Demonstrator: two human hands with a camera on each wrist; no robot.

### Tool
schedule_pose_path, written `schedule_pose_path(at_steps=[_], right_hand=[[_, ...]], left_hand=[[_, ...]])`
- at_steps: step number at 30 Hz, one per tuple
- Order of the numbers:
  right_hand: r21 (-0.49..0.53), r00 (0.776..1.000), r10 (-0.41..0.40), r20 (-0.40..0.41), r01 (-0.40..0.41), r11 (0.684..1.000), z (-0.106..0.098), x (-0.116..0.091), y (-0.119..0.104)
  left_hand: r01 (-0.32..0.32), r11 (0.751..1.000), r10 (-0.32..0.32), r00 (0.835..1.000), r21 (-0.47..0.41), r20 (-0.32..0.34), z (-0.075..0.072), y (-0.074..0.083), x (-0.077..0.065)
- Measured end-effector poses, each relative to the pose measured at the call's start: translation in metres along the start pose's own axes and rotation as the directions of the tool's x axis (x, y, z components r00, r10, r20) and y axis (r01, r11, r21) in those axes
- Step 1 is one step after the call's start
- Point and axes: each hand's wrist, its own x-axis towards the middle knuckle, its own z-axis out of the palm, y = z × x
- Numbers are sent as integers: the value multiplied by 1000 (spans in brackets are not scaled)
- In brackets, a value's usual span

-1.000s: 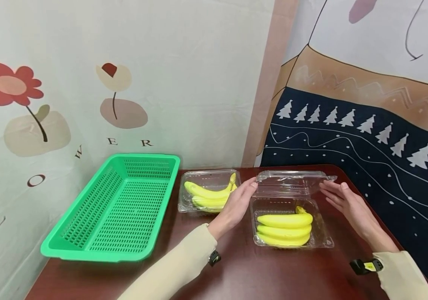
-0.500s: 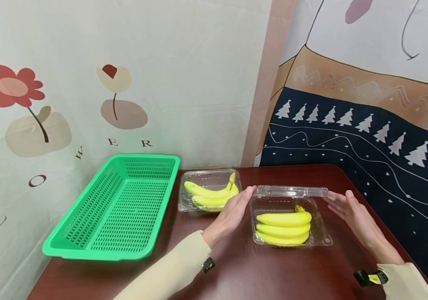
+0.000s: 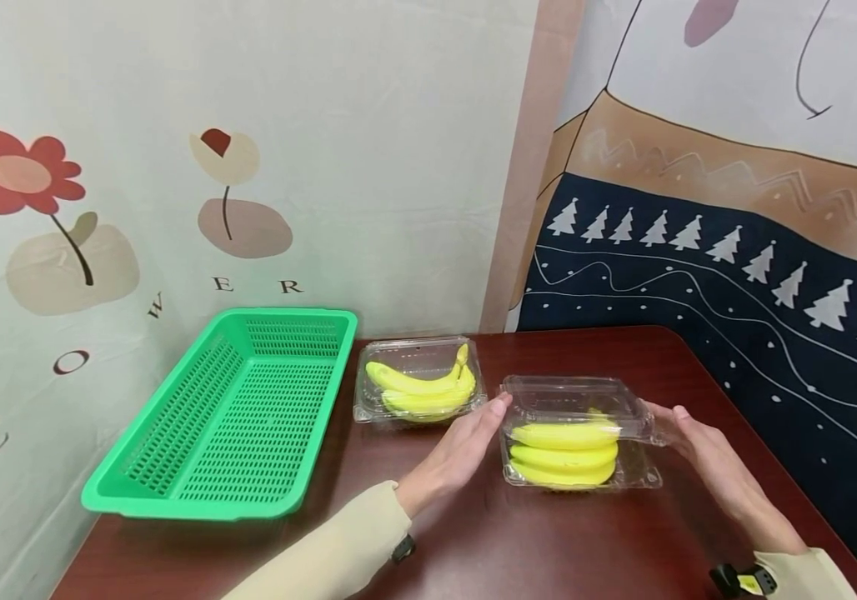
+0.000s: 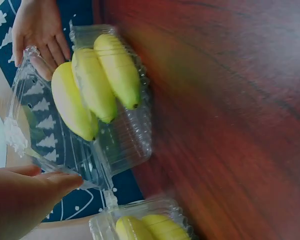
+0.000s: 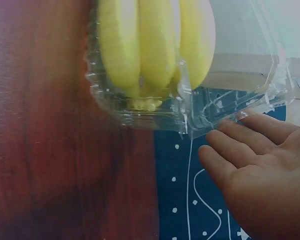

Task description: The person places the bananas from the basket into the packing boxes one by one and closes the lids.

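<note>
A clear plastic clamshell box (image 3: 634, 473) holds a bunch of yellow bananas (image 3: 563, 458). Its hinged lid (image 3: 563, 392) leans forward, partly lowered over the bananas. My left hand (image 3: 458, 450) has its straight fingertips at the lid's left edge; in the left wrist view this hand (image 4: 30, 195) lies right beside the clear plastic. On the other side my right hand (image 3: 706, 450) touches the lid's right edge with extended fingers. From the right wrist view, that hand (image 5: 260, 165) is palm up, fingertips against the plastic rim.
Left of this box stands a second, closed clamshell box (image 3: 368, 400) with bananas (image 3: 428, 392) inside. A green perforated basket (image 3: 308, 450) sits at the left of the dark red table (image 3: 518, 550). Printed cloth (image 3: 398, 167) hangs behind the table.
The lid has swung from standing up at the back to leaning forward over the bananas. Both hands have followed it downward, toward me.
</note>
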Motion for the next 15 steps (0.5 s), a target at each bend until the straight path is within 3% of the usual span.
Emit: schedule_pose_path(at_steps=[6, 15], right_hand=[[-13, 1000, 30, -6, -30, 999, 7, -8, 7], [-201, 997, 43, -58, -54, 978, 17, -13, 12]], left_hand=[[12, 1000, -12, 999, 24, 30, 6, -6, -10], [13, 999, -15, 998, 37, 55, 10, -15, -18]])
